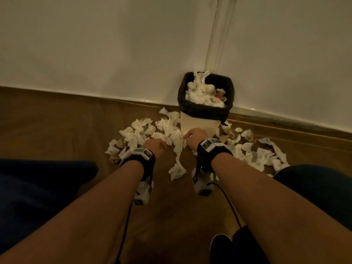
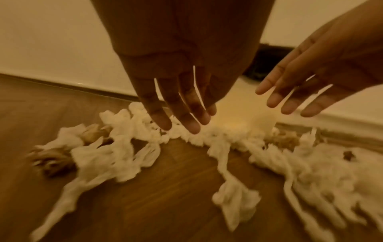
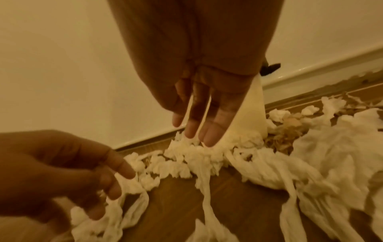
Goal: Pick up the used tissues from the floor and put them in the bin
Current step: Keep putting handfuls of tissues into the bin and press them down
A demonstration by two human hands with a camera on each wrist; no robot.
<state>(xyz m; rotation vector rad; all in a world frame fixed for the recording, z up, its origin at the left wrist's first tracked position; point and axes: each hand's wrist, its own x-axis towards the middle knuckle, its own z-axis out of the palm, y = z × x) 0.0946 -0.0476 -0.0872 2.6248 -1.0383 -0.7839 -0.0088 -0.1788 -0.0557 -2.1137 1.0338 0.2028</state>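
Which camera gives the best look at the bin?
The head view: the whole bin shows, black liner and tissues heaped inside. Both wrist views catch only its pale lower wall behind the fingers, never the opening.

Crumpled tissues [image 1: 167, 128] around full bin [image 1: 200, 122]

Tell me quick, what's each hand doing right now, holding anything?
Left hand: open, fingers straight, reaching down over the tissues, holding nothing.
Right hand: open, fingers straight, tips at the tissues, nothing gripped.
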